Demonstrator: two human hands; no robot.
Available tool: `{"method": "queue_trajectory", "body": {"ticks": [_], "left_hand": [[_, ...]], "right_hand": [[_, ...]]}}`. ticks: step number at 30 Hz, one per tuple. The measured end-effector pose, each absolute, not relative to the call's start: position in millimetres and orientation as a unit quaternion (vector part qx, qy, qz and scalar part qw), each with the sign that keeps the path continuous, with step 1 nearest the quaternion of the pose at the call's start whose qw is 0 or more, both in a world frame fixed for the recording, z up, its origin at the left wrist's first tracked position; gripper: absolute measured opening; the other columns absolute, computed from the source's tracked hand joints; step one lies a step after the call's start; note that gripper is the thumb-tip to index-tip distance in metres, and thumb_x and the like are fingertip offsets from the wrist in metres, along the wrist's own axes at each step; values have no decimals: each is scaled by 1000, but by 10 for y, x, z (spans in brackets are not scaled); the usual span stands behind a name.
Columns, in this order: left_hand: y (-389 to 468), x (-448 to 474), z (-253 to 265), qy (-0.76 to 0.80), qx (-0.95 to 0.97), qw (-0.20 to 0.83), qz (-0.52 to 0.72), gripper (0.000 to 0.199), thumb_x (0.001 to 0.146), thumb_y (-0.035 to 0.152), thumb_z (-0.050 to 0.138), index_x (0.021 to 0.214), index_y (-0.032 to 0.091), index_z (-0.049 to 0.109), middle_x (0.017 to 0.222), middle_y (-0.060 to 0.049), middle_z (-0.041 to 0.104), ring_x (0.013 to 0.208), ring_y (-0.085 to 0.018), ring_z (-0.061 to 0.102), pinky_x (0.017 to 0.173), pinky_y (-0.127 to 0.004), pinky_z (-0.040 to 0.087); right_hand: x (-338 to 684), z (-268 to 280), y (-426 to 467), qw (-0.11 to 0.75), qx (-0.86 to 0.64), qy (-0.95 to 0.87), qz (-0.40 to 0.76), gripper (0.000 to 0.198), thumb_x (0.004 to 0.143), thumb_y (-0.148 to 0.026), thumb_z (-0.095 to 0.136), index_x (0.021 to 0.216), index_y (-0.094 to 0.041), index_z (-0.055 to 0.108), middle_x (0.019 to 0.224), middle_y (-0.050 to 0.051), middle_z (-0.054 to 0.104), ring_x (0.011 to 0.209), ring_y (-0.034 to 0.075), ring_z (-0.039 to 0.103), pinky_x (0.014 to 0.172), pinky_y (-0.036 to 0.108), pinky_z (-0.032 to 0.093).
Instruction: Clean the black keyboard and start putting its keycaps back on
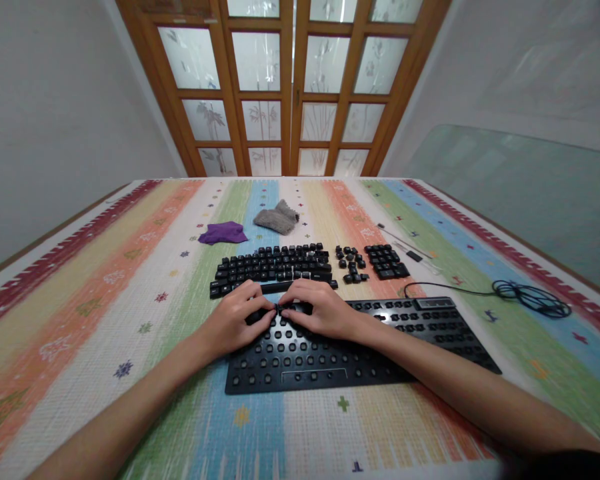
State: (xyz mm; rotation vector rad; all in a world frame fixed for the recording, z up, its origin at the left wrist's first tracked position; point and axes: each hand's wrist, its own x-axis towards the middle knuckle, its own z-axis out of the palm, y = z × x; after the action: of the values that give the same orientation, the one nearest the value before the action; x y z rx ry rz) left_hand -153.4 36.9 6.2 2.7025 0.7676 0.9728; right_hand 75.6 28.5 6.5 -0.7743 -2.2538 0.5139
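A black keyboard [300,363] with its keycaps off lies in front of me, bare switch posts showing in rows. My left hand [240,313] rests over its upper left part, thumb and forefinger closed. Close beside it, my right hand [323,308] has its fingers closed at the same row, its wrist over the board. The fingertips of both hands nearly meet at a small dark spot; whatever they pinch there is too small and covered to name. Just beyond the hands sit loose black keycaps [273,263], laid out in rows like a keyboard.
Smaller keycap groups [350,260] and a number-pad block [386,261] lie to the right. A purple cloth [223,233] and a grey cloth [279,218] are farther back. A thin stick-like tool [405,241] and a coiled black cable [530,298] lie on the striped tablecloth [145,360].
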Motion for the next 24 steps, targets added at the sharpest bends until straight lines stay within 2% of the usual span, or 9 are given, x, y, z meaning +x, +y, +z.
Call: {"method": "queue_trajectory", "body": {"ticks": [4,7,13,19,24], "left_hand": [[342,-1518,73,263,901,99,330,9,93,18,57,95,17,65,94,-7,63,90,-20,58,81,-37,52],[337,-1512,77,264,899,111,331,13,92,19,59,104,18,65,100,-7,65,97,-21,58,86,-40,52],[327,-1490,35,266,901,124,318,22,95,20,58,115,19,65,105,-8,65,101,-22,57,86,-42,53],[314,-1464,22,271,896,119,331,18,95,18,58,112,18,65,101,-7,65,97,-21,57,84,-41,53],[317,-1461,12,280,891,117,337,16,94,19,59,109,19,67,100,-6,65,95,-21,58,83,-40,54]], "right_hand": [[749,57,271,337,-314,-866,194,12,87,-17,68,99,-16,68,91,6,71,86,18,64,79,35,53],[745,52,266,342,-322,-862,192,15,85,-16,70,100,-16,68,92,7,72,88,19,64,80,36,53],[745,50,264,352,-324,-859,184,19,82,-14,73,101,-15,69,92,7,72,89,20,61,79,36,53],[740,60,258,362,-322,-858,169,18,84,-11,65,101,-15,70,90,7,71,86,19,61,78,34,52],[741,65,254,324,-314,-885,117,14,90,-16,59,100,-15,68,86,8,68,84,21,58,74,34,52]]}}
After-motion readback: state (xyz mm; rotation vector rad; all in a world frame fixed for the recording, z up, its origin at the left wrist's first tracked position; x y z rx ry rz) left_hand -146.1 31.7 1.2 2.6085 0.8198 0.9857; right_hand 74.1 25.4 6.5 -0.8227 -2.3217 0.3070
